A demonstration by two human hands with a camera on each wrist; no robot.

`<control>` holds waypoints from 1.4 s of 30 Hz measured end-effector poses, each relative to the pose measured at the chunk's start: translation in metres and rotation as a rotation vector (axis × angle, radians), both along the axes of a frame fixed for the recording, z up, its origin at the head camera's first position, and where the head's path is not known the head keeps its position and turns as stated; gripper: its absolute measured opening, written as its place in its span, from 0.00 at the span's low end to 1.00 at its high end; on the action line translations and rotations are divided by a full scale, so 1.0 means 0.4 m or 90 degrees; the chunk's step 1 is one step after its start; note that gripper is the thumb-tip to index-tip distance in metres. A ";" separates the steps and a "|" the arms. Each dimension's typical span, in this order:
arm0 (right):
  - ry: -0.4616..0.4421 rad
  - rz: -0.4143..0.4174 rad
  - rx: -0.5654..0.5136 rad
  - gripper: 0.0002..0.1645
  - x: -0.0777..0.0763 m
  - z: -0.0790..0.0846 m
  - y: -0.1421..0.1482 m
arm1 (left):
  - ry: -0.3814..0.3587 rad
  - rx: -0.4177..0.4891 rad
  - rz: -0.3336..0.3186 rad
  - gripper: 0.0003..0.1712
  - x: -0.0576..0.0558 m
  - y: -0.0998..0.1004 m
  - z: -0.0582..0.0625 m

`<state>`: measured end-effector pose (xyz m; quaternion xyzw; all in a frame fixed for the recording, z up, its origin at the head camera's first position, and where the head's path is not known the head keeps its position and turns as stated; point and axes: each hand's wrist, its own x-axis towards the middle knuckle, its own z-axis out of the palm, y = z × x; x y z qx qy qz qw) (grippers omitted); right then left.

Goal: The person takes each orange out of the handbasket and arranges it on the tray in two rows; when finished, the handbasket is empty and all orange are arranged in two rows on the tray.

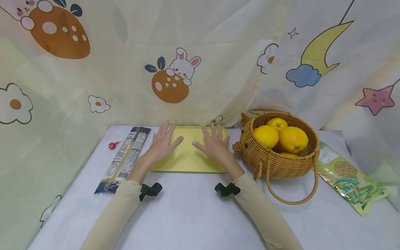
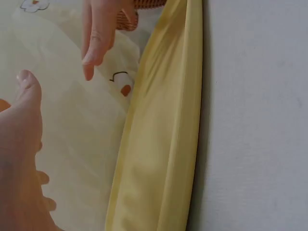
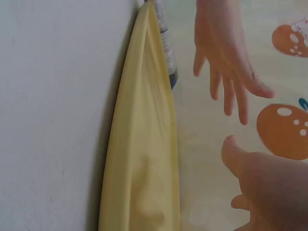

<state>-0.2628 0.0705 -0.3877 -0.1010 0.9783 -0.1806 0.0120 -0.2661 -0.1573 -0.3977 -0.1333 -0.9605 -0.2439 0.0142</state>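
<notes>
A yellow rectangular tray [image 1: 190, 152] lies on the white-covered table. Over its left part, my left hand [image 1: 162, 144] hovers with its fingers straight and spread. My right hand [image 1: 214, 142] is held the same way over the tray's right part. Both hands hold nothing, and a gap separates them. In the left wrist view, the left hand [image 2: 19, 154] stands above the tray [image 2: 159, 144], apart from it. The right wrist view shows the right hand [image 3: 269, 187] above the tray as well, with the left hand [image 3: 224, 62] facing it.
Right of the tray stands a wicker basket [image 1: 281, 168] with several yellow fruits [image 1: 293, 139] and a looped handle. A green printed packet [image 1: 350, 177] lies beyond it. To the left are a long packet with dark blue ends [image 1: 125, 159] and a red lollipop [image 1: 111, 145]. Patterned cloth hangs behind.
</notes>
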 end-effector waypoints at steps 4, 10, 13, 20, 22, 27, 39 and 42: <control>-0.012 0.038 -0.060 0.50 0.032 0.019 0.002 | 0.018 0.053 -0.003 0.45 0.022 -0.016 0.006; 0.002 0.135 -0.131 0.44 0.132 0.076 0.021 | 0.025 0.146 0.020 0.40 0.067 -0.061 -0.016; 0.015 0.180 -0.142 0.42 0.192 0.113 0.030 | 0.025 0.179 0.043 0.39 0.085 -0.082 -0.030; -0.009 0.255 -0.143 0.38 0.312 0.164 0.078 | 0.017 0.182 0.067 0.38 0.090 -0.096 -0.065; -0.010 0.271 -0.133 0.37 0.334 0.173 0.095 | 0.013 0.185 0.077 0.38 0.089 -0.100 -0.073; -0.007 0.303 -0.082 0.35 0.346 0.198 0.148 | -0.021 0.218 0.082 0.42 0.091 -0.105 -0.091; -0.023 0.284 -0.056 0.27 0.245 0.342 0.302 | -0.057 0.214 0.094 0.49 0.093 -0.114 -0.122; -0.037 0.266 -0.065 0.23 0.184 0.381 0.356 | -0.050 0.195 0.095 0.50 0.089 -0.116 -0.123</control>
